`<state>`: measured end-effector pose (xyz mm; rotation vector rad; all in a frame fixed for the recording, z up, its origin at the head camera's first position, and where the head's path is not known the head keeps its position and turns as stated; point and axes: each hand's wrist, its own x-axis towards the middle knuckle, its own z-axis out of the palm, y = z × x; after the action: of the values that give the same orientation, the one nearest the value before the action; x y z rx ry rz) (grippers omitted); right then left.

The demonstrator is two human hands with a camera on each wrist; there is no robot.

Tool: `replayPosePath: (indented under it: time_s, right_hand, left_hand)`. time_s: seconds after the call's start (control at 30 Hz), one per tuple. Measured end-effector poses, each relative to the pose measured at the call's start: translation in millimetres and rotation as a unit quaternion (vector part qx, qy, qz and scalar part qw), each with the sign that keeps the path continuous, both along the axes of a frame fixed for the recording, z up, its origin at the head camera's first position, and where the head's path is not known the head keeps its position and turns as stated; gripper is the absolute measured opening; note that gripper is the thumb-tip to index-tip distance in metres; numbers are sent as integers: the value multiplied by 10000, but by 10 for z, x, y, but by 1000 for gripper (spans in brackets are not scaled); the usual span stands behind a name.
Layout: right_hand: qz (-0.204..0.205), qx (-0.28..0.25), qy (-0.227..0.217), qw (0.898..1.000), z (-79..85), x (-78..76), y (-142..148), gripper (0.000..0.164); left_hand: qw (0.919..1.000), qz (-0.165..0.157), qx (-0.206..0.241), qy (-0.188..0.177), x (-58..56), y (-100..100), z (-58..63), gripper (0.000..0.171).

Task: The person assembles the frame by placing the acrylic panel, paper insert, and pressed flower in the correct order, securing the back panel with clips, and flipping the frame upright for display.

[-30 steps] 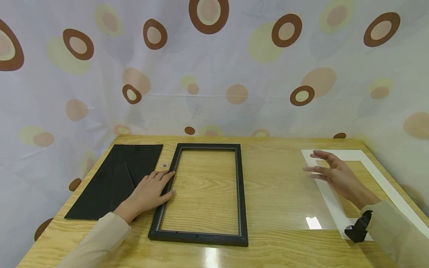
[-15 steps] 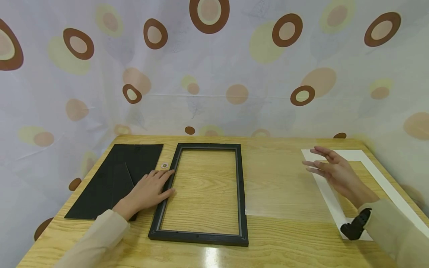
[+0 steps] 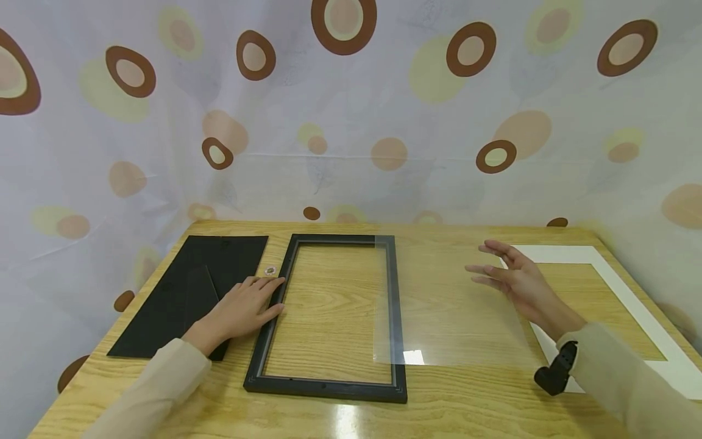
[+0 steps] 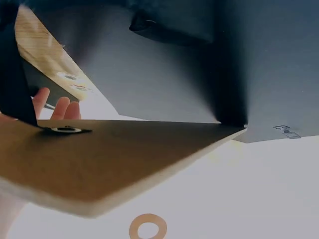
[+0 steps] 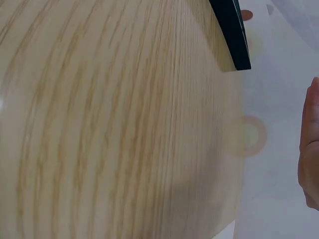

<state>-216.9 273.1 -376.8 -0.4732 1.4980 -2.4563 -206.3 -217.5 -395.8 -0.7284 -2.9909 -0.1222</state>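
In the head view my left hand (image 3: 241, 310) rests on the left bar of a black picture frame (image 3: 323, 389), fingertips and thumb at its inner edge. The frame lies flat, with bare wood showing through its opening. My right hand (image 3: 523, 286) holds a clear sheet (image 3: 444, 305) by its right side, the fingers spread apart. That sheet is raised above the table, and its left edge overlaps the frame's right bar. In the right wrist view only part of the right hand (image 5: 310, 154) shows, at the right edge.
A black backing board (image 3: 164, 305) with a stand leg lies left of the frame. The leg's brown side (image 4: 99, 164) fills the left wrist view's foreground. A white mat (image 3: 634, 305) lies at right. A small round piece (image 3: 270, 271) sits beside the frame. Patterned cloth hangs behind.
The clear sheet has risen off the table and moved left, its left edge now over the frame's right bar. My right hand has moved left with it. The left hand has stayed on the frame.
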Motion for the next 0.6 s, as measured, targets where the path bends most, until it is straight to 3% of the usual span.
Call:
replayPosePath:
  time_s: [0.6]
  right_hand:
    - [-312, 830, -389, 9953, -76, 61, -690, 39]
  left_hand:
    - [9989, -187, 225, -357, -35, -117, -3, 56]
